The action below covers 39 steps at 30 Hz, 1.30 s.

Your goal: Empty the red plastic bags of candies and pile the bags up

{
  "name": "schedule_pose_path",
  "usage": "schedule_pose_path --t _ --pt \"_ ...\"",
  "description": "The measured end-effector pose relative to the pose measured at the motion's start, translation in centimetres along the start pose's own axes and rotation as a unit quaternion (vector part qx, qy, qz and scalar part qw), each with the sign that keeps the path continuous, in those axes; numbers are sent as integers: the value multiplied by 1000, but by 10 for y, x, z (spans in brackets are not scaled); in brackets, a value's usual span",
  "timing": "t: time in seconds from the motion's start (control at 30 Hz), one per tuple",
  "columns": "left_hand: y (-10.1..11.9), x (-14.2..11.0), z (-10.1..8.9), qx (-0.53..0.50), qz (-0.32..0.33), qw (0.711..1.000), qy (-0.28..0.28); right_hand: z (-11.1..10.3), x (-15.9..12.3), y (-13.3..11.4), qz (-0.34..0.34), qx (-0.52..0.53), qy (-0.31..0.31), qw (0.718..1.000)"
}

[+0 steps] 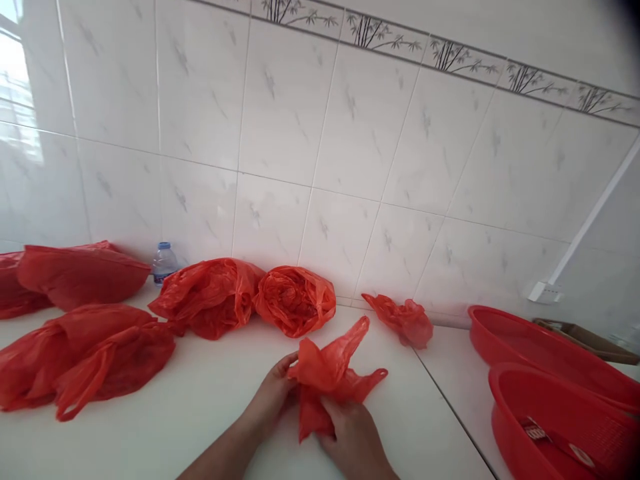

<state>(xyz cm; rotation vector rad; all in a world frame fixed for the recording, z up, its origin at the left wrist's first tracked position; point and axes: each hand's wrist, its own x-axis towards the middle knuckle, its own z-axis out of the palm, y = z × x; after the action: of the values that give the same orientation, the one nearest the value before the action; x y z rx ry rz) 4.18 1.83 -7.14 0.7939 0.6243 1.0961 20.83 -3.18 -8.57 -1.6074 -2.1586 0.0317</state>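
Note:
Between my two hands is a crumpled red plastic bag (330, 370), its handle loops sticking up and out to the right. My left hand (278, 390) grips the bag's left side, with the fingertips partly hidden behind the plastic. Lower on the bag, my right hand (353, 433) is closed on the plastic, thumb toward the middle. Just beyond, a rolled red bag bundle (295, 300) rests against the wall. A smaller crumpled red bag (403, 320) lies behind and to the right.
More red bags (90, 353) lie at the left on the white tabletop (200, 407). A plastic bottle (164, 263) with a blue cap stands by the tiled wall. Two red basins (500, 387) and a brown tray (585, 340) occupy the right. A socket (545, 292) is on the wall.

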Motion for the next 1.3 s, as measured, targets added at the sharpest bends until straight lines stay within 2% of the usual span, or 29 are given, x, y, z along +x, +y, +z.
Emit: schedule_pose_path --t 0.13,0.23,0.33,0.4,0.47,0.53,0.6,0.7,0.73,0.77,0.93,1.0,1.03,1.1,1.17,1.23,1.3 --pt "12 4 -19 -57 44 997 36 -15 2 17 59 -38 -30 997" --pt "17 10 -31 -92 77 989 83 -22 1 32 89 -49 -18 995" --pt "19 12 -40 -112 94 983 110 -24 0 46 120 31 21 992" --pt "18 12 -43 -118 92 983 110 -23 0 54 173 131 43 975" --pt "16 9 -41 -118 83 984 102 -23 1 55 241 243 63 938" --pt "12 6 -36 -114 66 987 91 -24 2 51 286 359 66 886" --pt "8 2 -27 -103 44 991 75 -26 1 43 279 492 29 824" --pt "6 -1 -18 -79 26 994 64 -30 0 36 250 652 -50 715" --pt "7 -1 -17 -71 29 995 70 -31 1 38 254 673 -51 693" --pt "9 0 -18 -65 37 994 81 -32 2 42 264 680 -30 684" --pt "22 6 -27 -17 62 989 136 -41 7 78 293 622 221 691" --pt "24 4 -27 21 77 983 165 -48 6 86 300 578 281 705" --pt "24 2 -24 44 94 978 183 -52 4 86 300 543 299 725" --pt "22 -3 -15 94 136 964 206 -60 0 79 289 448 315 785" --pt "20 -9 -3 138 164 957 197 -65 -4 65 249 349 301 852" --pt "16 -14 10 168 162 957 170 -67 -8 48 173 304 257 901" --pt "12 -18 20 182 134 963 150 -63 -12 30 80 302 193 930"
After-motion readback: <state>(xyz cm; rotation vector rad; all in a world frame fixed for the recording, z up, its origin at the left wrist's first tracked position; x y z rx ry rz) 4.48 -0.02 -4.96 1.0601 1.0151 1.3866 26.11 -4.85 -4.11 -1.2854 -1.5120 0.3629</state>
